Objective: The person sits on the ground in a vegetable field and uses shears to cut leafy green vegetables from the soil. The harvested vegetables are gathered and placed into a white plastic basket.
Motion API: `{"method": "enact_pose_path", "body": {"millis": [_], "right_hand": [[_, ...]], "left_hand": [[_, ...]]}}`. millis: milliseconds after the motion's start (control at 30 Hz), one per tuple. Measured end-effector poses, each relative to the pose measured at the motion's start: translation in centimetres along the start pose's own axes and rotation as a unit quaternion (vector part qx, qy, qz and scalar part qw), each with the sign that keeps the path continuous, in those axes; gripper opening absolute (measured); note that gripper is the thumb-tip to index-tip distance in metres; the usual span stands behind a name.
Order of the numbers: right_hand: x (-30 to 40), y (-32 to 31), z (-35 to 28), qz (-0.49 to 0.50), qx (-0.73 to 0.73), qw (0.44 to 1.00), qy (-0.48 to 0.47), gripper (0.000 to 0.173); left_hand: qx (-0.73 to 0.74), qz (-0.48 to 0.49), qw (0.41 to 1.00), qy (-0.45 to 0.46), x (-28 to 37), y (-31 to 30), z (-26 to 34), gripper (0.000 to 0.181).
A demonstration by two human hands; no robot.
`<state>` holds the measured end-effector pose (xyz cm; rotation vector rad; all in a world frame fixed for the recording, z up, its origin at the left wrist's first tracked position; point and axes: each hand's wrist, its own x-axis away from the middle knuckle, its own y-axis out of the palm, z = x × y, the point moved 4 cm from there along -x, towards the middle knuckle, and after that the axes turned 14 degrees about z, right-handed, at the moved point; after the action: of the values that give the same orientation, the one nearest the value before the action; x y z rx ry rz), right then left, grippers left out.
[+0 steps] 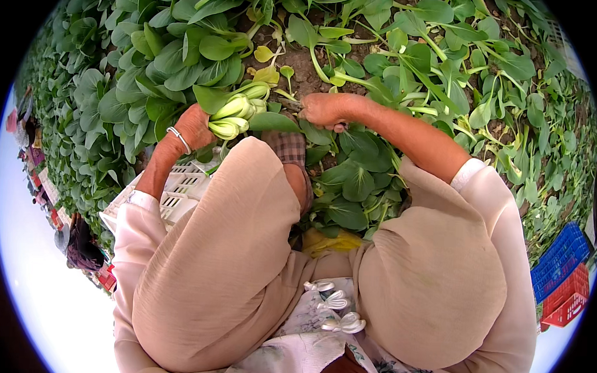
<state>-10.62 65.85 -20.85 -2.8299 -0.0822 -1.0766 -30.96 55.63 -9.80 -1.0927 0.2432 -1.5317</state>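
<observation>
My left hand (pixel 194 126), with a silver bangle at the wrist, grips a bunch of bok choy (pixel 237 110). The pale stem bases point right, and its green leaves stick out around them. My right hand (pixel 326 111) is closed on a small tool whose narrow, dark blade (pixel 289 104), seemingly a knife's, points left toward the bunch. The handle is hidden in the fist. Bare soil (pixel 302 70) and yellowed leaves (pixel 267 74) lie just beyond both hands. Below the right hand, loose bok choy leaves (pixel 353 181) lie between my knees.
Standing bok choy (pixel 150 58) fills the left side. Cut plants and leaves (pixel 445 68) lie across the right. A white plastic crate (pixel 180 187) sits under my left forearm. Blue (pixel 561 260) and red crates (pixel 566 297) stand far right; other people (pixel 84 243) are at far left.
</observation>
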Motion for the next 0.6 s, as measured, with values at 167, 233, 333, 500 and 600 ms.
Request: {"method": "enact_pose_path", "body": {"millis": [167, 233, 333, 500, 600], "right_hand": [[4.2, -0.8, 0.7, 0.054, -0.134, 0.989, 0.020, 0.029], [6.7, -2.6, 0.6, 0.092, -0.158, 0.983, 0.025, 0.026], [8.2, -5.6, -0.9, 0.222, -0.220, 0.949, -0.035, 0.027], [9.0, -9.5, -6.0, 0.414, -0.210, 0.837, -0.290, 0.039], [10.8, -9.9, -9.8, 0.176, -0.354, 0.899, -0.188, 0.039]], "left_hand": [[0.035, -0.053, 0.992, -0.113, 0.1, -2.1, -0.1, 0.052], [0.273, -0.038, 0.944, -0.180, 0.7, -4.1, 0.3, 0.051], [0.452, 0.020, 0.871, -0.191, 2.3, -5.8, 0.6, 0.061], [0.532, 0.035, 0.840, -0.103, 1.5, -6.0, 0.2, 0.066], [0.549, 0.067, 0.830, -0.071, 1.0, -6.0, 3.7, 0.066]]}}
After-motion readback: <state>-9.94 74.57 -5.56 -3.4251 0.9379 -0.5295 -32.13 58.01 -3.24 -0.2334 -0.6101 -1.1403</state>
